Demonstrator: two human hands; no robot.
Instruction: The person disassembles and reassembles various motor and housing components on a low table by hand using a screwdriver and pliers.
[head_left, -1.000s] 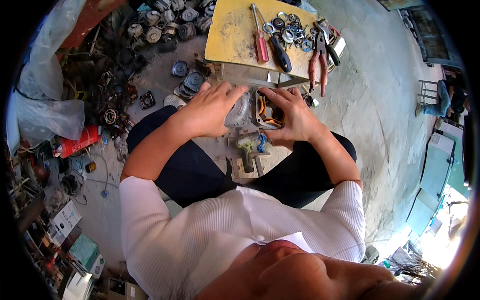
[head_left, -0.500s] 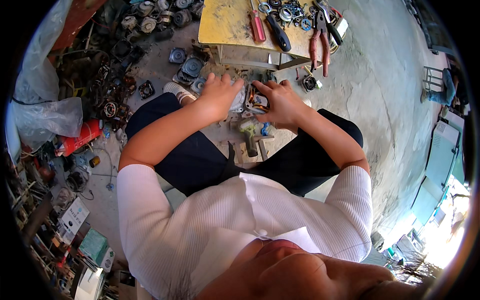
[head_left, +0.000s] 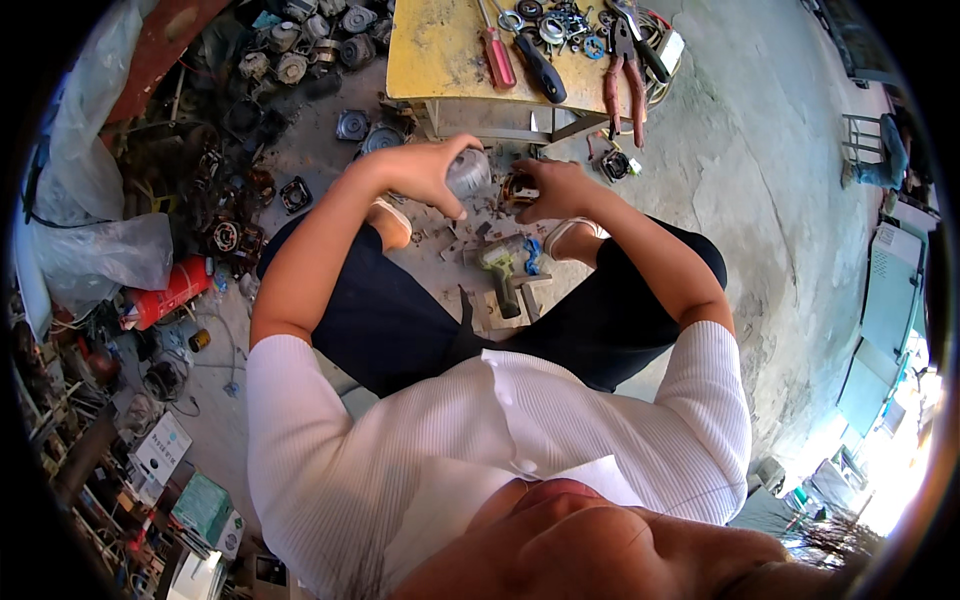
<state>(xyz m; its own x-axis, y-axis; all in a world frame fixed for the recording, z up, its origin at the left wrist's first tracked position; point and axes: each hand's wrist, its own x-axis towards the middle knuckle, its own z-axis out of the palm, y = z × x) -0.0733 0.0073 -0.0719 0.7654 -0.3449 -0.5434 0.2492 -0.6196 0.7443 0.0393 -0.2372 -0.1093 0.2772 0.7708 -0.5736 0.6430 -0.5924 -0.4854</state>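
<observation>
My left hand is closed around a grey metal housing, tilted on its side. My right hand grips a motor part with copper-coloured windings, mostly shaded by my fingers. A small gap separates the two parts. Below them, between my feet, a green-and-black power drill lies beside a blue item I cannot make out, among small scraps.
Ahead, a yellow table holds screwdrivers, pliers and metal rings. Motor parts lie heaped at the left near plastic sheeting and a red cylinder. A chair stands at far right.
My hands have moved a little apart. The housing in my left hand has lifted and tipped onto its side, exposing scraps on the ground below. The view has shifted slightly.
</observation>
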